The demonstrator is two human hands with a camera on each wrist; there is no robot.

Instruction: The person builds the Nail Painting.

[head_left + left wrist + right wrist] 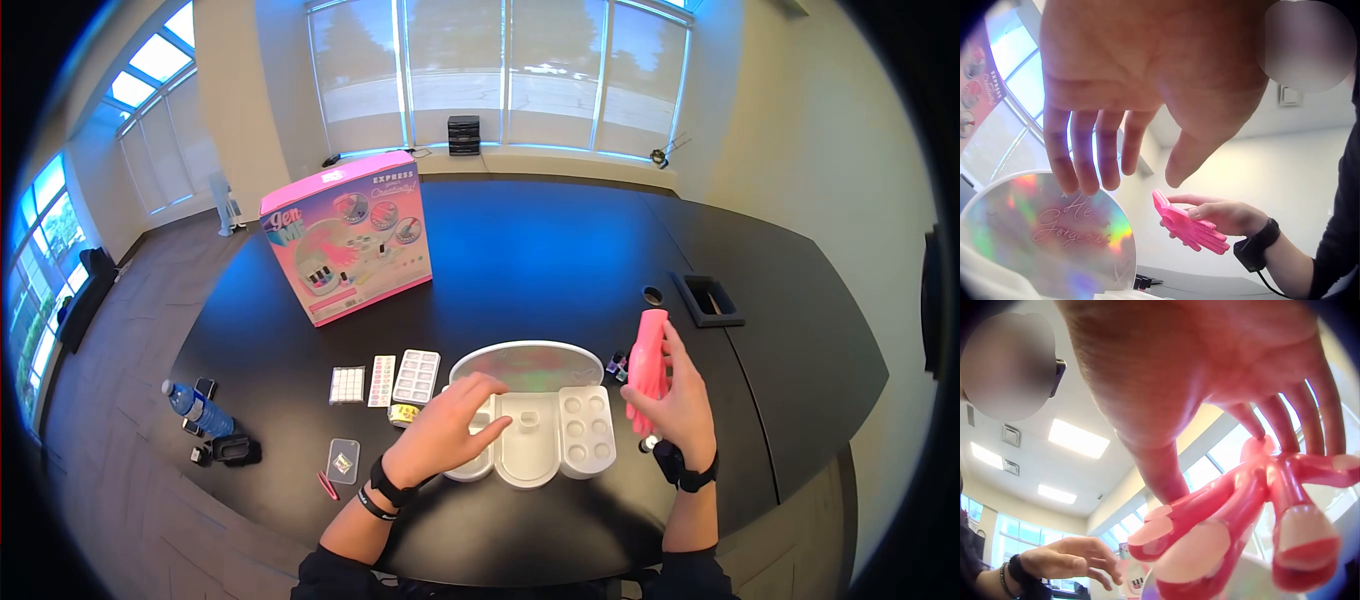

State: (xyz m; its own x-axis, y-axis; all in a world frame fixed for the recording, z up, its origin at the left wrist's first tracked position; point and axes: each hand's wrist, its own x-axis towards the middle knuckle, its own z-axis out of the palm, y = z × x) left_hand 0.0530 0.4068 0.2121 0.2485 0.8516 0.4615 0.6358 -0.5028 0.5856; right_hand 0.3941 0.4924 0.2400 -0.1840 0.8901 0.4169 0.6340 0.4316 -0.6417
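Note:
My right hand holds a pink plastic model hand between thumb and fingers, at the right of the white manicure case. In the right wrist view, pale nails tip the model hand's spread fingers, which point toward the camera. My left hand hovers over the left part of the case, its fingers relaxed and nothing in them. The left wrist view shows this palm above the case's round iridescent mirror lid, which stands raised with writing on it.
A pink product box stands at the back left. Left of the case lie a nail tray, a sticker sheet, a small clear box and a water bottle. Small dark bottles stand behind the right hand.

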